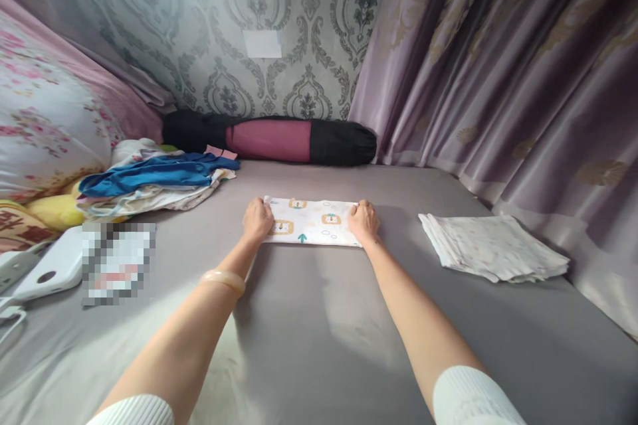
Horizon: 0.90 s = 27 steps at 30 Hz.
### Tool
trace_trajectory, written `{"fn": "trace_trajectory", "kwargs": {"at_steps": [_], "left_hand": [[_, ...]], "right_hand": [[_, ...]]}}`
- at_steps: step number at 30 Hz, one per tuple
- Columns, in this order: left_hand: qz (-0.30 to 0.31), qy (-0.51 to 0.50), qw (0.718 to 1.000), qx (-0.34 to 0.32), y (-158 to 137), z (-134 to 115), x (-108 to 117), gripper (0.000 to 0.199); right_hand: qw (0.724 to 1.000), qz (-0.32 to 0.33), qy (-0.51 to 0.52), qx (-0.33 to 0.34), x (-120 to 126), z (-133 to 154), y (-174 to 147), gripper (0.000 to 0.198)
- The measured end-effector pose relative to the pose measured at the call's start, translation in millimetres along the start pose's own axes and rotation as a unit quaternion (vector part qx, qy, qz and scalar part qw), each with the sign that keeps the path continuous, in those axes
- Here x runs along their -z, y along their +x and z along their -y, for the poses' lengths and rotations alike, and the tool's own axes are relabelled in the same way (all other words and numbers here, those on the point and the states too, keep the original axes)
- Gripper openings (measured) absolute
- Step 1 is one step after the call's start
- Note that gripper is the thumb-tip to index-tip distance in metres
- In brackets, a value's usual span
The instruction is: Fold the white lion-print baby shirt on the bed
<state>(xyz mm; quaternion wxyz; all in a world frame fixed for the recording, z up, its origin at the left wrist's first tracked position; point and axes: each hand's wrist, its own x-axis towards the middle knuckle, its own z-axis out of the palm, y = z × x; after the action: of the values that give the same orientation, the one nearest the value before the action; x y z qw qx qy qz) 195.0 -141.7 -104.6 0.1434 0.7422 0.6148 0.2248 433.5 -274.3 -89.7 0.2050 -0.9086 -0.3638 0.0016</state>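
A folded white cloth [312, 222] with small yellow and green prints is stretched between my hands, low over the grey bed sheet [309, 319]. My left hand [258, 219] is closed on its left end, fingers curled round the edge. At the opposite end, my right hand [364, 219] grips the cloth the same way. Whether the cloth touches the sheet I cannot tell. Off to the right lies a stack of folded pale cloths [493, 246], apart from my right hand.
Crumpled clothes [154, 176] with a blue piece on top lie at left, near a floral pillow [50, 113]. A white device [52, 262] and a blurred packet [119, 265] sit closer. A black and maroon roll [269, 139] runs along the wall; purple curtains [448, 60] hang right.
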Motion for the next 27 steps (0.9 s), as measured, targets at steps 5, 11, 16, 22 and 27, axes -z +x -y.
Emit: {"fn": "trace_trajectory", "kwargs": {"at_steps": [5, 11, 16, 22, 27], "left_hand": [[0.013, -0.009, 1.0, 0.002, -1.1, -1.7, 5.6, 0.03], [-0.023, 0.058, 0.998, -0.026, -17.3, -24.7, 15.1, 0.04], [0.006, 0.046, 0.99, -0.131, -34.7, -52.1, 4.5, 0.041], [0.068, 0.063, 0.971, -0.222, -48.3, -65.8, -14.2, 0.046], [0.086, 0.098, 0.959, -0.252, -49.8, -63.3, -20.3, 0.049]], "right_hand": [[0.999, 0.034, 0.03, -0.016, 5.9, -2.2, 3.4, 0.032], [0.999, -0.003, 0.033, -0.026, 18.1, 10.7, -5.3, 0.034], [0.993, -0.029, 0.007, 0.116, 11.0, 40.6, -24.6, 0.037], [0.967, 0.062, -0.01, 0.249, -14.6, 58.9, -44.2, 0.049], [0.962, 0.082, -0.029, 0.26, -23.1, 56.5, -49.7, 0.051]]}}
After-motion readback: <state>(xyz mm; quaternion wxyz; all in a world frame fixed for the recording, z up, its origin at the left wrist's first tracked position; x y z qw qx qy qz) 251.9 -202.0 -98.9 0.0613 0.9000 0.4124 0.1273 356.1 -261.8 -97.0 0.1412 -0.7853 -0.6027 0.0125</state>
